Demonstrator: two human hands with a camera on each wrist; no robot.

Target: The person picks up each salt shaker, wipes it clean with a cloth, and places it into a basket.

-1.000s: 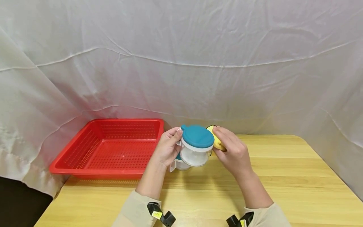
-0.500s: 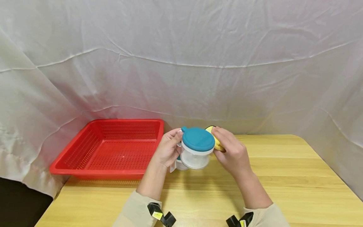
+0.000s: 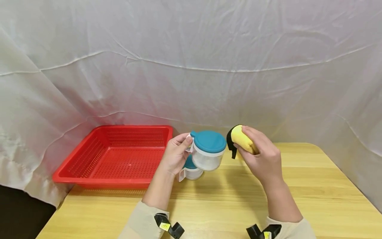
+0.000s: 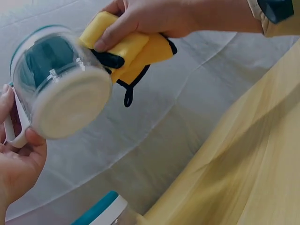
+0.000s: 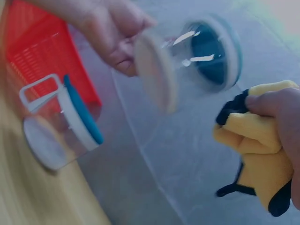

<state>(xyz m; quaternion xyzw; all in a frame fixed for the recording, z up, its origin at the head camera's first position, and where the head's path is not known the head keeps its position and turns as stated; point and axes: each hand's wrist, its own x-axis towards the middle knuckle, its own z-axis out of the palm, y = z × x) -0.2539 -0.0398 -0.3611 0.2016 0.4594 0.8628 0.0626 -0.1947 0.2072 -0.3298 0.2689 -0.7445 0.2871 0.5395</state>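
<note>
A clear jar [image 3: 207, 158] with a teal lid and a white handle is held above the table by my left hand [image 3: 176, 154], which grips it by the handle. My right hand [image 3: 262, 156] pinches a folded yellow cloth [image 3: 242, 138] with black edging, just right of the jar. In the head view a gap shows between cloth and jar; the left wrist view has the cloth [image 4: 136, 54] overlapping the jar's side [image 4: 47, 65]. Below the held jar, a second lidded jar [image 3: 193, 173] stands on the table, partly hidden; the right wrist view shows its handle and lid [image 5: 82, 112].
A red perforated plastic basket [image 3: 128, 162] stands on the left of the wooden table [image 3: 298, 186]. Behind the table hangs a pale cloth curtain [image 3: 209, 66], which also covers both sides.
My right hand has moved right and slightly up with the yellow cloth, away from the jar. The held jar has risen and tilted slightly, showing more of the second jar.
</note>
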